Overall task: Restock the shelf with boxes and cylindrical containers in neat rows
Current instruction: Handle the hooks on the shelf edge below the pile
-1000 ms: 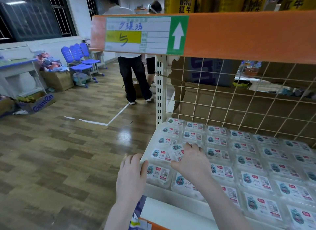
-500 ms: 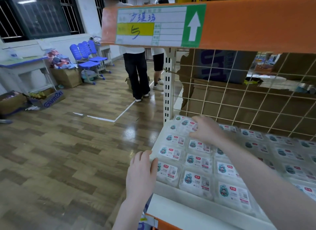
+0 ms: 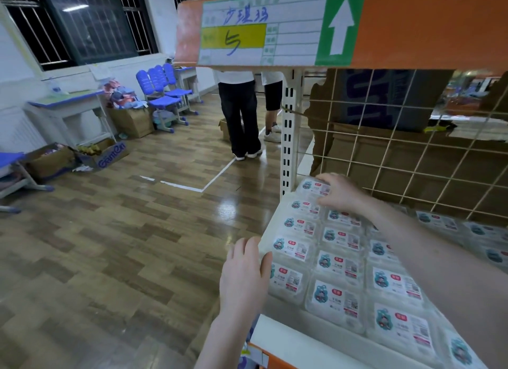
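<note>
Filling the white shelf (image 3: 277, 338) are soft, clear-wrapped rectangular packs (image 3: 336, 297), each with a glossy white label, lying flat in rows that run from the front edge back toward the wire grid (image 3: 412, 160); their long sides lie across the shelf; the left hand (image 3: 243, 275) rests with straight fingers against the shelf's left edge beside a front pack; the right hand (image 3: 339, 193), fingers loosely spread, presses on the rearmost corner pack (image 3: 313, 187) by the slotted upright (image 3: 288, 138).

A classroom set up as a mock shop: retail shelf (image 3: 286, 338) with price label (image 3: 264, 29), school desk (image 3: 66, 105)
</note>
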`<state>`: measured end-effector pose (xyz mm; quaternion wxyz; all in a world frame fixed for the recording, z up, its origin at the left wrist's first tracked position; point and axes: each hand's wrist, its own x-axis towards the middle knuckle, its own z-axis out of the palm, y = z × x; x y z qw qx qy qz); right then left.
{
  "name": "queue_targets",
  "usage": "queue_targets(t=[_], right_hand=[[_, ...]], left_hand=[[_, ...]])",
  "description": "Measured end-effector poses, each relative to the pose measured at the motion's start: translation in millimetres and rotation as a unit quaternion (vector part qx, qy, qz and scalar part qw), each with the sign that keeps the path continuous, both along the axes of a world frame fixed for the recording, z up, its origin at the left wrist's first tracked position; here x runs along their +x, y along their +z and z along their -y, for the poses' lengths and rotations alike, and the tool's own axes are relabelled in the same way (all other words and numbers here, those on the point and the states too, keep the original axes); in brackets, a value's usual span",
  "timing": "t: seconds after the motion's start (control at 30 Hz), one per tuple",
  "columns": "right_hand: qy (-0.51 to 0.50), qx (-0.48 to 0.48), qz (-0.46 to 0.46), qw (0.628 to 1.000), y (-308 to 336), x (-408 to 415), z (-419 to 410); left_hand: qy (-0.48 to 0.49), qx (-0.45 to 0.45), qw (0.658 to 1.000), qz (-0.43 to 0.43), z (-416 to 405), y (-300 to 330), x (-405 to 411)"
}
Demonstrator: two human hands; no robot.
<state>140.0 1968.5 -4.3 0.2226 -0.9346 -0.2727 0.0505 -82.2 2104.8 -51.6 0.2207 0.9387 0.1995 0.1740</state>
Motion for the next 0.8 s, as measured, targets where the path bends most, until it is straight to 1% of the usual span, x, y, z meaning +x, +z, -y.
queue_targets(t=[0.23, 0.5, 0.8], right_hand=[[0.021, 0.052, -0.027, 0.998, -8, 13, 2], [0.026, 0.055, 0.026, 0.998, -16, 22, 5], [0.028, 0.066, 0.040, 0.997, -21, 27, 5]], left_hand=[[-0.016, 0.002, 1.000, 0.000, -3, -2, 3], [-0.019, -0.028, 0.999, -0.042, 0, -9, 9], [-0.019, -0.044, 0.998, -0.034, -1, -8, 9]])
